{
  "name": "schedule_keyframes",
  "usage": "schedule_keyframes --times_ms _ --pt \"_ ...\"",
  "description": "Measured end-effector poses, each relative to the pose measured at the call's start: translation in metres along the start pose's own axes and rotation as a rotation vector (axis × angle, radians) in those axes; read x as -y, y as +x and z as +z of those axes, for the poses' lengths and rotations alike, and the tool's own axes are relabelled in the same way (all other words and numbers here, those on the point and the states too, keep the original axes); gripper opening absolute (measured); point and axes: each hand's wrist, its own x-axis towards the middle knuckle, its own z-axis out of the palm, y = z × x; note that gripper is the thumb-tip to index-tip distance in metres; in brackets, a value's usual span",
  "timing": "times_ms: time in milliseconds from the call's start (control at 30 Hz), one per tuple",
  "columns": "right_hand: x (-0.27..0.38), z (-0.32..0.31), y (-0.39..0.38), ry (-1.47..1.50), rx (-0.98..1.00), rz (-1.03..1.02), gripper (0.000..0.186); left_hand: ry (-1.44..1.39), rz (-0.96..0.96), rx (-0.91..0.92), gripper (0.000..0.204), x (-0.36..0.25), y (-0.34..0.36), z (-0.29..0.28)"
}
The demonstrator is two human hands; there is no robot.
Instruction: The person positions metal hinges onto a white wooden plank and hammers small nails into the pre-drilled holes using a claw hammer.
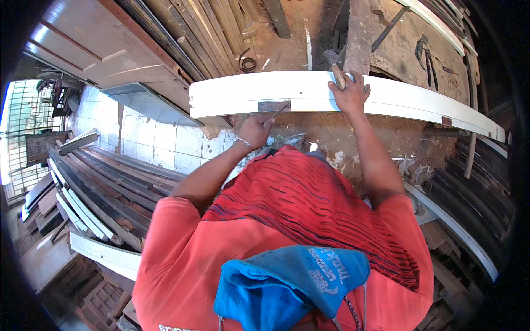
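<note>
A long white wooden plank (232, 91) lies across in front of me, with a dark rectangular recess (266, 106) near its left part. My left hand (255, 132) is closed round a thin, chisel-like tool (277, 112), its tip at the recess and its handle mostly hidden in my fist. Further right, my right hand (351, 96) rests on the plank and grips a hammer by its wooden handle (338, 76). The dark hammer head (331, 57) sticks out beyond the plank's far edge. A second dark recess (446, 120) shows near the plank's right end.
Pincers (424, 55) and a dark metal bar (390, 28) lie on a worn wooden bench (406, 49) at the far right. Stacked boards (118, 182) fill the left side, and dark lengths of timber (469, 193) lie at right. A panelled door (94, 47) stands far left.
</note>
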Motion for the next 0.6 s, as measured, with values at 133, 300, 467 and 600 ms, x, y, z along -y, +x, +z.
schedule_keyframes --times_ms 133,300,467,600 --pt "0.002 -0.001 -0.001 0.03 -0.019 -0.021 0.063 0.149 0.268 0.019 0.034 0.017 -0.005 0.001" --pt "-0.005 0.002 0.0 -0.029 0.01 -0.016 0.07 0.068 0.142 -0.065 0.033 0.01 -0.023 -0.023" --pt "-0.004 0.003 0.002 -0.01 0.0 -0.021 0.072 0.21 0.17 0.066 0.033 0.007 -0.015 -0.027" --pt "-0.004 0.0 0.001 -0.023 0.015 -0.004 0.072 -0.026 0.262 0.069 0.028 0.001 -0.025 -0.04"
